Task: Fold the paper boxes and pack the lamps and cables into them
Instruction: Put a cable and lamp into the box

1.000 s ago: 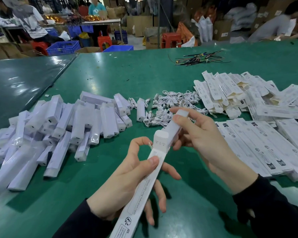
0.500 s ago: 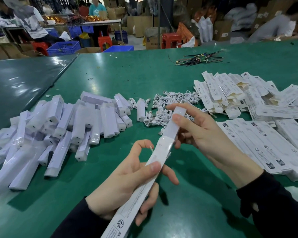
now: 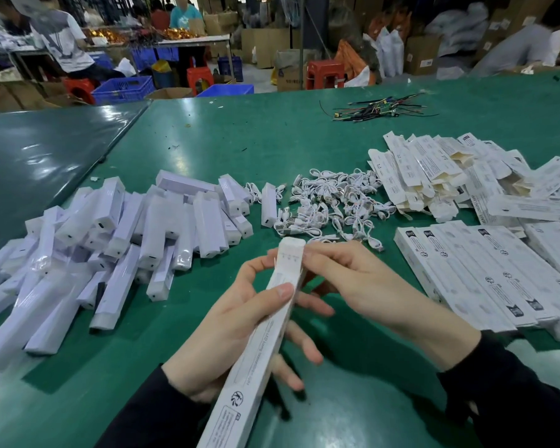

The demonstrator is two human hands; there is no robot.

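A long white paper box (image 3: pixel 262 344) slants up from the bottom centre, above the green table (image 3: pixel 227 147). My left hand (image 3: pixel 227 334) wraps its middle, thumb on the top face. My right hand (image 3: pixel 362 286) pinches the box's far end, where the end flap is folded shut. A heap of white lamps (image 3: pixel 110 240) in clear wrap lies to the left. Coiled white cables (image 3: pixel 330 205) lie in the middle. Flat unfolded boxes (image 3: pixel 434 169) are piled at the right rear. Folded boxes (image 3: pixel 485 273) lie in a row at the right.
A bundle of dark and coloured wires (image 3: pixel 375 108) lies far back on the table. A second, darker table (image 3: pixel 39 150) adjoins at the left. People, blue crates (image 3: pixel 123 88), red stools (image 3: pixel 324 72) and cardboard cartons fill the room behind.
The lamp end that stuck out of the box has gone inside, and the end flap has been folded over it. My right hand moved in toward the box's end.
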